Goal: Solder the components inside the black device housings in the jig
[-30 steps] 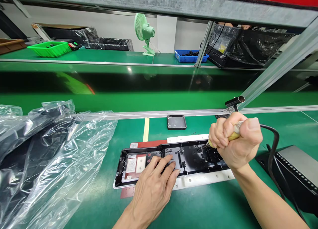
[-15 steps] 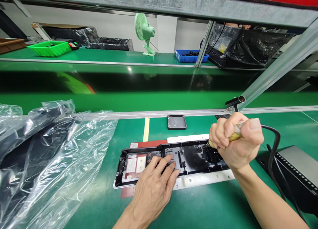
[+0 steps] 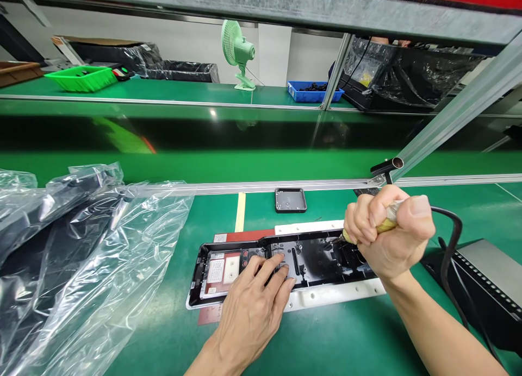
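A long black plastic housing [image 3: 316, 264] lies open side up, held in a white fixture [image 3: 338, 295] with a reddish-brown board under its left part. My left hand [image 3: 255, 305] rests on the housing left of its middle, fingers stretched out and pressing on the inside. Wrapped in a fist around the yellow handle of a corded soldering iron [image 3: 385, 224] is my right hand [image 3: 391, 240], thumb on top. The iron slants down to the left, and its dark tip [image 3: 336, 240] reaches the housing's inner surface near the far wall. My right fist hides the housing's right end.
Left on the green bench lie clear plastic bags [image 3: 101, 256] over dark parts. A small black tray-like cover [image 3: 290, 200] sits behind the fixture. To the right are a grey-black panel [image 3: 489, 278] and the iron's cable [image 3: 451, 245]. A metal post [image 3: 457, 104] slants overhead.
Almost nothing differs. My right hand and the cable have shifted very slightly; the iron's tip stays at the same spot and my left hand has not moved.
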Action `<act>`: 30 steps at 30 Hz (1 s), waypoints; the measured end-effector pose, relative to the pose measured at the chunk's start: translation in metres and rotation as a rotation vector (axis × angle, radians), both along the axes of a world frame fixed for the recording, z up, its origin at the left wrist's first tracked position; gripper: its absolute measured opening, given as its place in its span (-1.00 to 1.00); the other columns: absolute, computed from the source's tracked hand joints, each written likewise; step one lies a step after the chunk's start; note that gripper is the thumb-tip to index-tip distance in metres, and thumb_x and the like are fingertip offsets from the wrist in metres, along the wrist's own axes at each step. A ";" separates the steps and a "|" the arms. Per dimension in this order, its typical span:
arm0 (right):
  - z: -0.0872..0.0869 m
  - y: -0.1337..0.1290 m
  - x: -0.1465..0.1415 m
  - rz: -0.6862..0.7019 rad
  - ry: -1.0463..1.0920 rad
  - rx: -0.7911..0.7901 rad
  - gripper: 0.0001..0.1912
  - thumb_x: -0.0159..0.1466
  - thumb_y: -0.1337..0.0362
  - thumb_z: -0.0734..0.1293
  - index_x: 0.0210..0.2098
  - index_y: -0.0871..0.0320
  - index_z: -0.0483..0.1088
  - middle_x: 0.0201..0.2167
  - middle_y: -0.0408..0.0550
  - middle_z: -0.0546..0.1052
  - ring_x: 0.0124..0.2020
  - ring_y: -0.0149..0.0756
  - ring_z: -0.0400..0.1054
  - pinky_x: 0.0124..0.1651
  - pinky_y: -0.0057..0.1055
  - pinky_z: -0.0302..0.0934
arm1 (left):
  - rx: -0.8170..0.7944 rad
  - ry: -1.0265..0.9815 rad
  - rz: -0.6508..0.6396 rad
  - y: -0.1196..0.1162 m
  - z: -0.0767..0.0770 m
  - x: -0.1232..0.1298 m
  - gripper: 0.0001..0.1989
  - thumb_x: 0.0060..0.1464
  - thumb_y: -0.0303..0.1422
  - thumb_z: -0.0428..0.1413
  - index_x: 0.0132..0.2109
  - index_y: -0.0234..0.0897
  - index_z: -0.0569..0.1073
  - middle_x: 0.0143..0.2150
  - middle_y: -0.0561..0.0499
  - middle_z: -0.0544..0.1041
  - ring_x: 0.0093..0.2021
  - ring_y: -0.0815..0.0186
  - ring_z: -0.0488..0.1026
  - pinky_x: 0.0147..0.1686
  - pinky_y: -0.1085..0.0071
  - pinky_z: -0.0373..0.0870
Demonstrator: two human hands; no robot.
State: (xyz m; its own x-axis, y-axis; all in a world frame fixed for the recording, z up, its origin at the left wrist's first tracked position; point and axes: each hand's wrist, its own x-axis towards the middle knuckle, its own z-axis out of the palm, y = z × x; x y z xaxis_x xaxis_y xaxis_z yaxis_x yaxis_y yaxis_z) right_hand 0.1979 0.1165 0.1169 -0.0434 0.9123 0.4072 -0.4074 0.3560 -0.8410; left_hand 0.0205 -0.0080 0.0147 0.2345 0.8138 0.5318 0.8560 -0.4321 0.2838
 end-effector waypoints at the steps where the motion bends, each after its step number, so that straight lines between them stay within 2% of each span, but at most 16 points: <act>1: 0.000 0.000 0.000 -0.002 0.007 -0.006 -0.53 0.24 -0.01 0.44 -0.63 0.12 0.30 -0.80 -0.26 0.19 -0.79 -0.49 -0.05 -0.76 -0.53 -0.11 | -0.003 -0.001 0.002 0.000 0.000 0.000 -0.81 0.38 -0.47 0.10 -0.02 -0.40 0.60 0.05 -0.17 0.64 -0.07 0.07 0.49 -0.11 0.07 0.60; 15: -0.001 -0.001 0.001 -0.005 -0.028 0.006 -0.52 0.29 -0.02 0.39 -0.62 0.11 0.27 -0.79 -0.26 0.17 -0.78 -0.50 -0.05 -0.74 -0.54 -0.10 | -0.005 0.003 0.010 0.001 -0.001 0.000 -0.81 0.38 -0.47 0.10 -0.02 -0.40 0.60 0.05 -0.17 0.64 -0.08 0.07 0.48 -0.13 0.09 0.60; 30: -0.001 -0.001 -0.001 -0.012 0.025 -0.035 -0.53 0.20 -0.01 0.46 -0.64 0.12 0.30 -0.80 -0.25 0.18 -0.79 -0.49 -0.07 -0.76 -0.53 -0.14 | 0.009 -0.001 0.001 0.001 0.001 0.001 -0.82 0.37 -0.49 0.10 -0.02 -0.43 0.60 0.04 -0.17 0.65 -0.08 0.08 0.48 -0.12 0.09 0.57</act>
